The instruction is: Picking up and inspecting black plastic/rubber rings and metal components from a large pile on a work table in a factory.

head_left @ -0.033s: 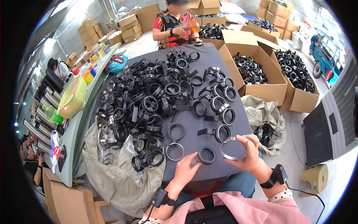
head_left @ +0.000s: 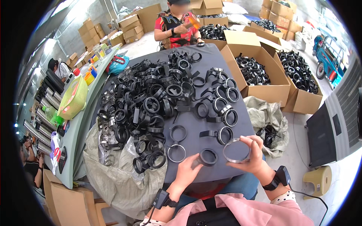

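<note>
Near the front edge of the grey-covered table [head_left: 190, 171], my left hand [head_left: 187, 169] grips a black ring with a short handle [head_left: 208, 157] by its handle side. My right hand [head_left: 253, 155] holds up a round clear piece with a shiny rim [head_left: 236, 150], fingers on its right edge and underside. The two pieces are apart. Just beyond my left hand lie a silver-edged ring [head_left: 176, 153] and a plain black ring [head_left: 178, 133]. Ahead of my right hand, a black ring with a strap-like handle [head_left: 225, 135] heads a row of similar ones.
A large heap of black rings [head_left: 151, 90] covers the table's left half, beside a woven sack [head_left: 102, 165]. Cardboard boxes [head_left: 264, 94] of rings stand at the right. A person [head_left: 177, 28] across the table holds an orange tool. A stool [head_left: 318, 180] stands lower right.
The clear piece in my right hand has tilted, so its round face shows more fully. Across the table, the person's hand and orange tool have shifted slightly. My left hand keeps its place.
</note>
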Motion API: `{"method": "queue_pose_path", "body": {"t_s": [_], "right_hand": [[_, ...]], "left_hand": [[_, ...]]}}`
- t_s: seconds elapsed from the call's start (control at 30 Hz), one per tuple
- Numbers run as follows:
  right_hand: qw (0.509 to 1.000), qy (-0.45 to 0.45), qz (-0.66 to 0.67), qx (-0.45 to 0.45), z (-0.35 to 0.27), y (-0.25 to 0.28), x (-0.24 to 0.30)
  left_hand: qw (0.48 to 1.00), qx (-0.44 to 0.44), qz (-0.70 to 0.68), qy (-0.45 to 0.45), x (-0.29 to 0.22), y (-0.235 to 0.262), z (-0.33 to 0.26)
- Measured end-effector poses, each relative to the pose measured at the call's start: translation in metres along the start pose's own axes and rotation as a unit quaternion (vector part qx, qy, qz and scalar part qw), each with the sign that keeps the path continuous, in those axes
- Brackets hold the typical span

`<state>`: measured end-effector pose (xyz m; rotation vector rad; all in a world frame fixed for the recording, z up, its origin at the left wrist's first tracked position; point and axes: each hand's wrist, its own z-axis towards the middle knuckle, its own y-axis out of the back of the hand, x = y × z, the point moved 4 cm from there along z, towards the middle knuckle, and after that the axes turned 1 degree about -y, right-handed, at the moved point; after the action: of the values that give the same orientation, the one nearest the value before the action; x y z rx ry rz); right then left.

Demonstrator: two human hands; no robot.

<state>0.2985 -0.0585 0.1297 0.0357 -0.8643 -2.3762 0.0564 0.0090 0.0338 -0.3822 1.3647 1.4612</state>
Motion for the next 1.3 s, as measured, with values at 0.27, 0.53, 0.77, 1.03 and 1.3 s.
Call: {"method": "queue_pose_path", "body": {"t_s": [0.27,0.53,0.77,1.03,1.3], "right_hand": [[0.985,-0.041,0.144,-0.081,-0.031,-0.003,-0.011],[0.957,-0.237,-0.041,0.162,-0.065,-0.025,-0.012],[0.937,-0.224,-0.071,0.259,-0.063,-0.037,-0.006],[0.927,-0.119,-0.017,0.355,-0.066,-0.041,-0.01],[0.935,-0.083,0.0,0.344,-0.063,-0.044,-0.017]], "left_hand": [[1.0,0.001,-0.007,-0.002,0.005,-0.004,-0.003],[1.0,-0.006,0.001,0.001,0.005,-0.004,-0.004],[1.0,0.01,-0.021,0.014,0.007,-0.005,-0.006],[1.0,-0.005,-0.015,0.006,0.0,-0.004,-0.005],[1.0,0.004,-0.011,0.008,0.0,-0.004,-0.005]]}}
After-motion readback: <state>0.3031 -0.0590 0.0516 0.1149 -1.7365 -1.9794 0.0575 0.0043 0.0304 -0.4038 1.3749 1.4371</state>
